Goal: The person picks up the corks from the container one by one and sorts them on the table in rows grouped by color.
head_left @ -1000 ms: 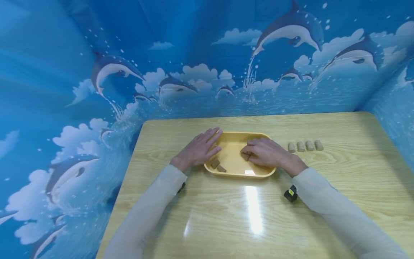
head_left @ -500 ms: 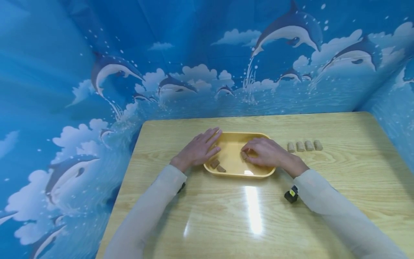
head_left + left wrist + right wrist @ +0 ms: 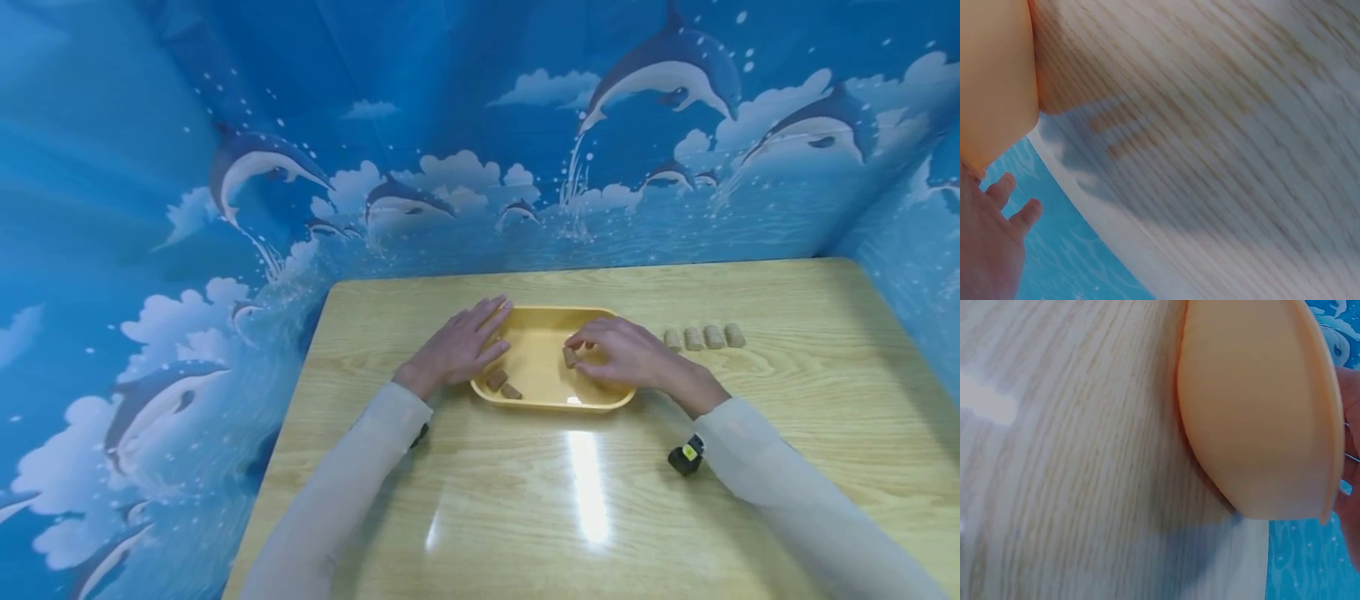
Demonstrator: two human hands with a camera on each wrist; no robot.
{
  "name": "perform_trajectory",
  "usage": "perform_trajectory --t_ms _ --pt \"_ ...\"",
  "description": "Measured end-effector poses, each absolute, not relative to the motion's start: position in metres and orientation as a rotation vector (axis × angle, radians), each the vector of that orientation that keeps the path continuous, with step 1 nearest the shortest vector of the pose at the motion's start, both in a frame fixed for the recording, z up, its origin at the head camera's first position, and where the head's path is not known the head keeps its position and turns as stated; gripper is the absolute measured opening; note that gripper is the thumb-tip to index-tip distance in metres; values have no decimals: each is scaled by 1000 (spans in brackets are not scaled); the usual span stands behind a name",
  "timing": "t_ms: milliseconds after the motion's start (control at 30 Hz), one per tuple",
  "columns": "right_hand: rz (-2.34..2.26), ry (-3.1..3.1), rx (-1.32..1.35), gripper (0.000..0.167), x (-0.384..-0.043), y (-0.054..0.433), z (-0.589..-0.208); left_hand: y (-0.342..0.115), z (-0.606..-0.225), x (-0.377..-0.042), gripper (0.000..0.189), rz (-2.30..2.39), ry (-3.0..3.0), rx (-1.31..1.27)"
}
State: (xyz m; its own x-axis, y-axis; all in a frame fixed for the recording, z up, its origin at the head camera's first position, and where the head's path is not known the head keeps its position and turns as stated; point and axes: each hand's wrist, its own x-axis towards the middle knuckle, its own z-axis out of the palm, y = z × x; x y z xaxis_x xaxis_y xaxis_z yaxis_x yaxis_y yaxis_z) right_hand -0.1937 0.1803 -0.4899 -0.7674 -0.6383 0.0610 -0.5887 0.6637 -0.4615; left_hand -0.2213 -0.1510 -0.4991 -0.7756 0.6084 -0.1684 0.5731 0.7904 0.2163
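Note:
A yellow tray (image 3: 536,404) lies on the wooden table. Over its left end rests my left hand (image 3: 457,346), fingers extended across the rim and holding nothing. Inside the tray, my right hand (image 3: 618,354) pinches a small brown cork-like piece (image 3: 570,357) between thumb and fingertips. Two similar brown pieces, one a brown block (image 3: 497,380) and one a brown chunk (image 3: 512,392), lie loose in the tray's near left corner. Both wrist views show mainly the outer tray wall (image 3: 1260,412); the held piece is hidden there.
Several tan cork-like cylinders (image 3: 703,337) stand in a row on the table, right of the tray. A blue dolphin-print curtain (image 3: 450,183) hangs behind and beside the table (image 3: 510,500).
My right hand and wrist have shifted slightly to the right, and the pinched piece has turned more upright and shows more. My left hand has stayed put.

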Motion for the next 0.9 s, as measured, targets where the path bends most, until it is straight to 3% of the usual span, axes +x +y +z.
perform_trajectory --t_ms 467,900 --pt "-774 2836 -906 39 -182 208 -471 -152 -500 -221 74 225 2761 932" --pt "-863 2948 -896 33 -172 238 -468 -152 -499 -221 73 214 2755 944"
